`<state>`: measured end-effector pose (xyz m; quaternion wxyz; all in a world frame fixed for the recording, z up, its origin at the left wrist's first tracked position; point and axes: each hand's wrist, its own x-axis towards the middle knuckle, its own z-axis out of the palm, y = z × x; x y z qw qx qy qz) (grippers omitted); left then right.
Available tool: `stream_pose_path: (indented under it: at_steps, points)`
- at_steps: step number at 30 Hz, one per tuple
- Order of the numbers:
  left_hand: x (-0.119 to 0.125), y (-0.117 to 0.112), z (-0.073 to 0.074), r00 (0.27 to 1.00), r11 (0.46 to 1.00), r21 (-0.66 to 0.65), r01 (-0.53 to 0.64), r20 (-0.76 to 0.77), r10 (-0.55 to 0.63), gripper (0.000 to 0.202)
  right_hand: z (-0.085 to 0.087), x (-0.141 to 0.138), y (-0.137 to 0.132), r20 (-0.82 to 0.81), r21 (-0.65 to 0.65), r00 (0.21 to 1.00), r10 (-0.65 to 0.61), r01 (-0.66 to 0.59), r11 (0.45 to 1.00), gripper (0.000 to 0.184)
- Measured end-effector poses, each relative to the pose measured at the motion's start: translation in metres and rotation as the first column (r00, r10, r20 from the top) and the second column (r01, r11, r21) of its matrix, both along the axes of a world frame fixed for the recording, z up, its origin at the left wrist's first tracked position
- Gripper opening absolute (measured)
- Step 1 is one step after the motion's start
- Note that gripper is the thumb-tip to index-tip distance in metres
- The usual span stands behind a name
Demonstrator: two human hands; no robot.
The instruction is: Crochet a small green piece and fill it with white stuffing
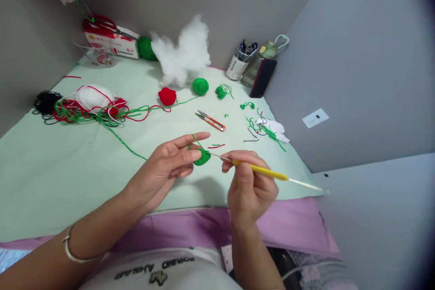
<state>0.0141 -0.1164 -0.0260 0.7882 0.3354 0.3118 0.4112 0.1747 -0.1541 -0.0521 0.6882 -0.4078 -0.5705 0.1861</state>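
The one camera sits on the person's head. It looks forward and down, close over the left hand (163,167) and right hand (249,190), across the desk (44,176).

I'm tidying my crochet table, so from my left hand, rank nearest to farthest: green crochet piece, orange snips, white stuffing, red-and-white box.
1. The green crochet piece, pinched in the left hand.
2. The orange snips, mid-table, just beyond.
3. The white stuffing, by the back wall.
4. The red-and-white box, far back left.
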Motion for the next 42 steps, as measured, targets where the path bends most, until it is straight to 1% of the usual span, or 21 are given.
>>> stream_pose_path:
  at_steps: [2,3,5,7,9,10,12,13,14,16,17,19,21,24,26,29,32,35,37,40,42]
  points:
    - [-0.001,0.001,0.001,0.999,0.998,0.050,-0.034,-0.007,0.034,0.038,0.006,0.000,0.002,-0.168,-0.067,0.984,0.063,-0.075,0.995,0.021]
    - [-0.001,0.000,0.001,0.999,0.997,0.076,-0.032,-0.018,0.033,0.038,0.007,-0.001,0.003,-0.198,-0.082,0.976,0.092,-0.110,0.991,0.019]
    - [0.001,-0.002,0.001,0.998,0.992,0.120,-0.026,-0.057,0.033,0.039,0.007,-0.003,0.004,-0.187,-0.095,0.975,0.123,-0.142,0.985,0.018]
    - [0.003,-0.004,0.000,0.992,0.986,0.158,-0.060,-0.104,0.077,0.042,0.005,-0.005,0.003,-0.090,-0.094,0.992,0.092,-0.100,0.991,0.020]
    - [0.005,-0.005,-0.003,0.984,0.979,0.162,-0.122,-0.111,0.141,0.046,0.001,-0.006,0.000,0.112,-0.047,0.994,0.004,0.002,0.999,0.025]
    - [0.006,-0.005,-0.004,0.985,0.982,0.138,-0.132,-0.092,0.145,0.046,-0.001,-0.006,-0.002,0.232,0.002,0.971,-0.053,0.054,0.999,0.029]
    - [0.007,-0.003,-0.005,0.997,0.997,0.041,-0.068,-0.020,0.068,0.041,-0.003,-0.005,-0.004,0.405,0.111,0.904,-0.141,0.105,0.988,0.038]
    - [0.007,-0.002,-0.006,1.000,1.000,-0.014,-0.010,0.023,0.010,0.037,-0.004,-0.004,-0.004,0.428,0.142,0.891,-0.155,0.103,0.984,0.040]
    - [0.006,0.000,-0.006,0.997,0.997,-0.061,0.039,0.062,-0.035,0.034,-0.003,-0.003,-0.004,0.398,0.143,0.905,-0.148,0.098,0.985,0.039]
    - [0.005,0.002,-0.005,0.992,0.992,-0.104,0.068,0.112,-0.056,0.028,-0.001,-0.001,-0.002,0.218,0.079,0.971,-0.093,0.078,0.994,0.032]
    - [0.005,0.003,-0.005,0.992,0.994,-0.100,0.046,0.118,-0.034,0.027,0.001,0.000,0.000,0.095,0.024,0.994,-0.053,0.051,0.998,0.027]
    - [0.005,0.003,-0.004,0.995,0.998,-0.053,-0.014,0.094,0.019,0.027,0.004,-0.001,0.002,-0.108,-0.067,0.994,0.029,-0.037,0.997,0.022]
    - [0.005,0.000,-0.003,0.999,0.999,0.031,-0.035,0.032,0.034,0.031,0.005,-0.003,0.004,-0.154,-0.097,0.984,0.090,-0.106,0.990,0.018]
    - [0.005,-0.003,-0.004,0.998,0.991,0.132,-0.021,-0.062,0.029,0.033,0.004,-0.005,0.005,-0.119,-0.105,0.990,0.082,-0.095,0.990,0.014]
    - [0.003,-0.004,-0.005,0.995,0.987,0.158,-0.011,-0.095,0.027,0.028,0.004,-0.004,0.005,-0.192,-0.137,0.976,0.104,-0.132,0.982,0.015]
    - [-0.001,-0.002,-0.005,0.992,0.983,0.182,-0.010,-0.120,0.032,0.025,0.005,-0.001,0.007,-0.352,-0.174,0.919,0.180,-0.253,0.952,0.017]
    - [-0.004,-0.001,-0.005,0.988,0.975,0.220,-0.020,-0.143,0.052,0.026,0.007,0.000,0.008,-0.394,-0.165,0.894,0.212,-0.296,0.941,0.019]
    - [-0.007,-0.001,-0.004,0.975,0.963,0.268,-0.024,-0.205,0.082,0.027,0.008,0.001,0.006,-0.324,-0.156,0.923,0.206,-0.267,0.951,0.020]
    - [-0.007,-0.002,-0.003,0.956,0.951,0.307,-0.027,-0.270,0.114,0.028,0.009,0.001,0.003,-0.225,-0.144,0.959,0.175,-0.210,0.967,0.021]
    - [-0.004,-0.007,-0.002,0.900,0.911,0.405,-0.077,-0.364,0.238,0.029,0.009,0.001,-0.001,0.055,-0.059,0.995,0.088,-0.085,0.995,0.023]
    - [0.001,-0.010,-0.002,0.860,0.870,0.474,-0.138,-0.379,0.343,0.032,0.005,0.000,-0.003,0.312,0.055,0.950,-0.005,-0.013,0.998,0.025]
